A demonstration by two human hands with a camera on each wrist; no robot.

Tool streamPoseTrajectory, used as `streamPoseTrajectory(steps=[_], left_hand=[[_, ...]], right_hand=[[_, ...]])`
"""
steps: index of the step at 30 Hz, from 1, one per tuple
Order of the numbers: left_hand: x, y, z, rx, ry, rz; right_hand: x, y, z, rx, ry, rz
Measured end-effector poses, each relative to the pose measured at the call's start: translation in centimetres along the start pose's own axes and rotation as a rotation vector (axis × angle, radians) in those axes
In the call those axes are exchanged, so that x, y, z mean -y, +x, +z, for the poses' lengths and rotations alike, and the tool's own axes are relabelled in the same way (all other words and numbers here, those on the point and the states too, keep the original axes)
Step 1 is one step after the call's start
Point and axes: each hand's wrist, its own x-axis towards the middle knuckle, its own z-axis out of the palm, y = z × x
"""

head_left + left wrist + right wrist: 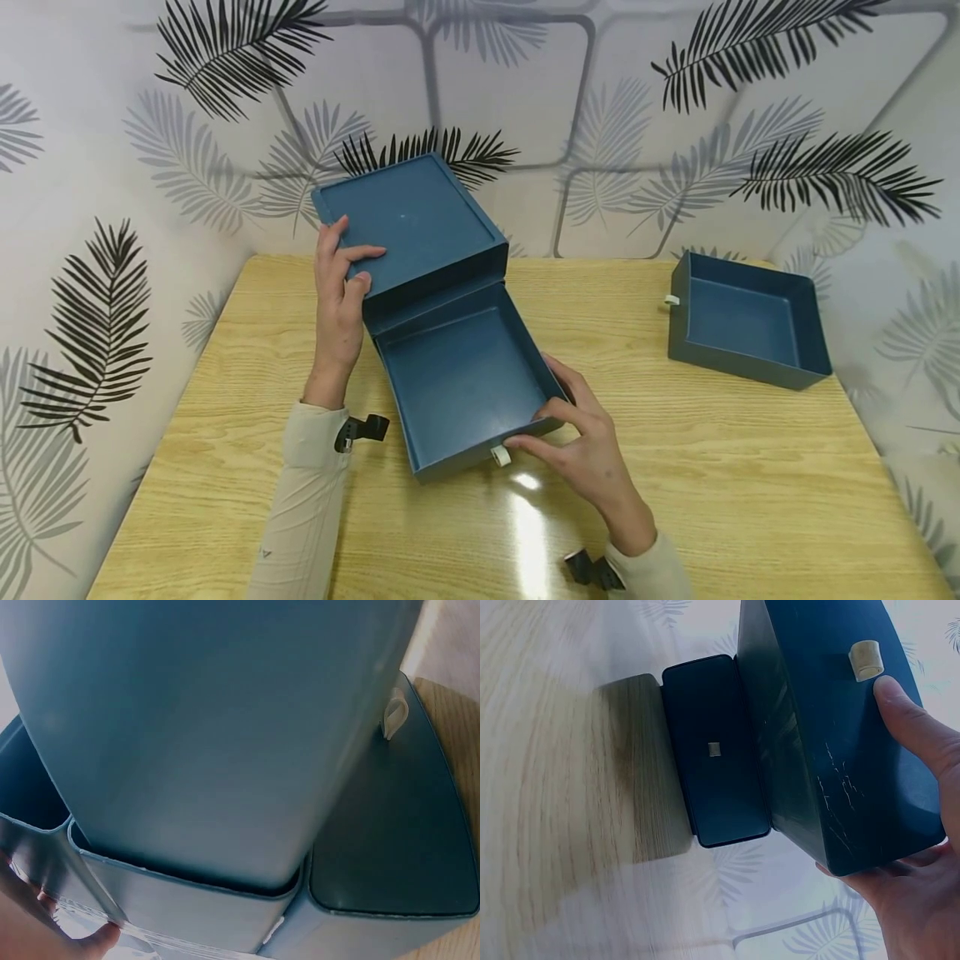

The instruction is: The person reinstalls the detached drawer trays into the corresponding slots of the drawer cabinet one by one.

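A blue drawer cabinet [408, 221] stands at the back of the table. My left hand [341, 308] rests on its top at the left edge, fingers spread. A blue drawer [465, 383] is pulled far out of the middle slot, its back end still inside. My right hand [588, 450] grips that drawer's front right corner, the thumb on the front beside the white pull loop [867, 660]. Below it, the bottom drawer [718, 787] sits closed in the cabinet. The top slot [30, 784] looks open, without a drawer.
Another blue drawer [742, 312] lies at the right of the wooden table [750, 475], open side up, its loop facing left. Behind the table rises a leaf-patterned wall covering [630, 75].
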Motion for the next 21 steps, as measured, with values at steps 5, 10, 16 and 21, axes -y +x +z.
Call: streamPoseTrajectory(steps=[5, 10, 16, 21], left_hand=[[-0.04, 0.09, 0.11, -0.002, -0.01, -0.003], [-0.16, 0.09, 0.07, 0.0, -0.009, -0.003], [-0.14, 0.14, 0.0, -0.006, -0.005, -0.003], [-0.05, 0.1, -0.01, -0.006, -0.01, -0.008]], right_hand=[[-0.11, 0.24, 0.13, -0.001, -0.016, -0.001], [-0.23, 0.55, 0.33, 0.008, -0.011, 0.01], [-0.18, 0.96, 0.5, 0.021, -0.023, 0.038], [-0.51, 1.01, 0.71, 0.017, -0.002, 0.045]])
